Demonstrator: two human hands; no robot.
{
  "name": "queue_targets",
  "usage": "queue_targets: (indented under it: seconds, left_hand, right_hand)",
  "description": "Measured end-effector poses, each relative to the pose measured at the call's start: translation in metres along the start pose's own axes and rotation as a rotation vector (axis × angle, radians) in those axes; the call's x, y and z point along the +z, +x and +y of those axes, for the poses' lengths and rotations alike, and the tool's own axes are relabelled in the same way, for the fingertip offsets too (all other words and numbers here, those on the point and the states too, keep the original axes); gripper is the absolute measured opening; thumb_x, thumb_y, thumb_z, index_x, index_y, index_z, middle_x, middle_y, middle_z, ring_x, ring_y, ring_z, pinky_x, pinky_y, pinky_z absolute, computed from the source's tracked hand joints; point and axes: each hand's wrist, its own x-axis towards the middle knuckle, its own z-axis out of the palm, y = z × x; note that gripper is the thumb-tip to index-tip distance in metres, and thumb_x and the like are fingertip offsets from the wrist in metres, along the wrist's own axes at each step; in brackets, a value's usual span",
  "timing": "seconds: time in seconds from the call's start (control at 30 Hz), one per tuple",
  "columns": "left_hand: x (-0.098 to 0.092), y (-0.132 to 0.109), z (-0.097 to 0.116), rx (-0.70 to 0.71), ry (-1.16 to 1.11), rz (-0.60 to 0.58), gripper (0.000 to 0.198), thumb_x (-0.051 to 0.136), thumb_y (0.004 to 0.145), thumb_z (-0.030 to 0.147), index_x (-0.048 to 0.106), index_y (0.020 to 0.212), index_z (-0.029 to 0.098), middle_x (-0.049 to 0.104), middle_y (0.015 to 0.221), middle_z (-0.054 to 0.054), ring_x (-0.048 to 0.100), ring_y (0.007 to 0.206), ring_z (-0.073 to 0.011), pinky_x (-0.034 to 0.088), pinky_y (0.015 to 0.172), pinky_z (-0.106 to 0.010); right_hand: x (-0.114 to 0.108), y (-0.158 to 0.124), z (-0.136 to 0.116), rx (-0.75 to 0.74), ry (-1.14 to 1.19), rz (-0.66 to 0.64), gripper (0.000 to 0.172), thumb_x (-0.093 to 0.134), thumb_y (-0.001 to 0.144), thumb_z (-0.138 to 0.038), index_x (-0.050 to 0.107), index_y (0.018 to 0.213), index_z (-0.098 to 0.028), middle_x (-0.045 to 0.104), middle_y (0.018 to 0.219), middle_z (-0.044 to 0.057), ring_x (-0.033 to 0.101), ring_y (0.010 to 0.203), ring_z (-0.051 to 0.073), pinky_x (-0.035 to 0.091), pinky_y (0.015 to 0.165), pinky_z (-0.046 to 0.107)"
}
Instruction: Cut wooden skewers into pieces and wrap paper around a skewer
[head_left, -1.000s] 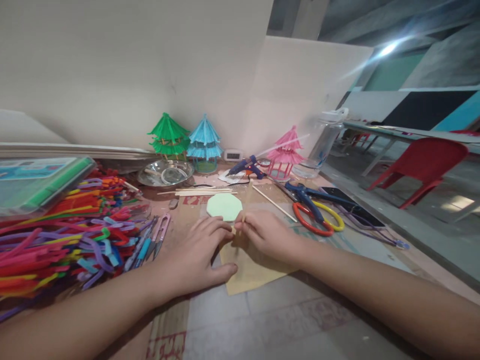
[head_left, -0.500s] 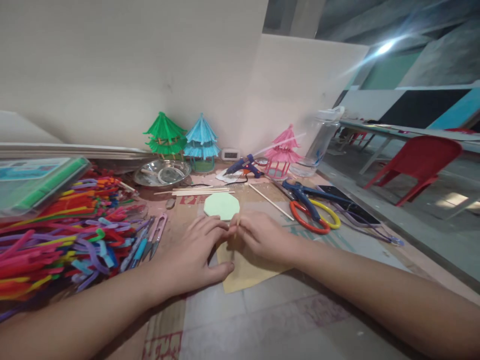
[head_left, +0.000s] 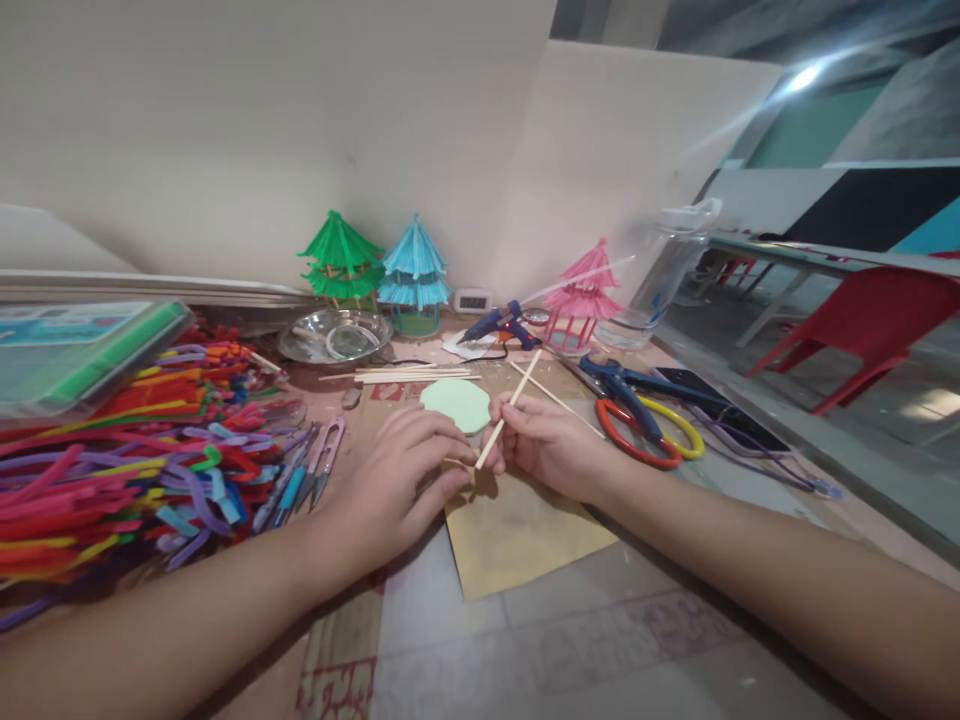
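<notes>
A thin wooden stick [head_left: 517,395] slants up and to the right, pinched between the thumb and fingers of my right hand [head_left: 544,440]. Close to the stick's lower end is my left hand [head_left: 412,460], its fingers loosely stretched and the thumb near the index finger; whether they touch the stick is unclear. Below both hands lies a tan sheet of paper [head_left: 525,545], partly covered by them. Just beyond my fingertips sits a pale green octagonal piece [head_left: 456,402]. Several more wooden sticks [head_left: 420,374] lie behind it, and a single stick [head_left: 551,392] lies behind my right hand.
Colourful pipe cleaners [head_left: 135,470] and a plastic case [head_left: 82,355] fill the left. Thread snips [head_left: 327,455] lie beside pens. Scissors [head_left: 637,435], pliers [head_left: 622,380] and a phone [head_left: 720,410] are at right. Behind stand a glue gun [head_left: 499,325], metal dish [head_left: 335,337] and little green pavilion [head_left: 341,255].
My right hand has turned, so the stick now shows at full length, tilted. My left thumb has moved up towards the index finger. The view has shifted slightly.
</notes>
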Motion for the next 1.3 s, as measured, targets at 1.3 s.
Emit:
queue_targets:
  seconds: [1.3]
  left_hand:
    - [-0.0028, 0.0001, 0.0022, 0.065, -0.013, -0.041, 0.018, 0.047, 0.093, 0.020, 0.064, 0.087, 0.020, 0.063, 0.097, -0.004, 0.054, 0.096, -0.0184, 0.040, 0.090, -0.036]
  right_hand:
    - [0.0046, 0.0001, 0.0069, -0.072, -0.044, -0.025, 0.040, 0.073, 0.073, -0.050, 0.049, 0.080, -0.020, 0.066, 0.059, -0.002, 0.061, 0.052, 0.012, 0.048, 0.051, 0.024]
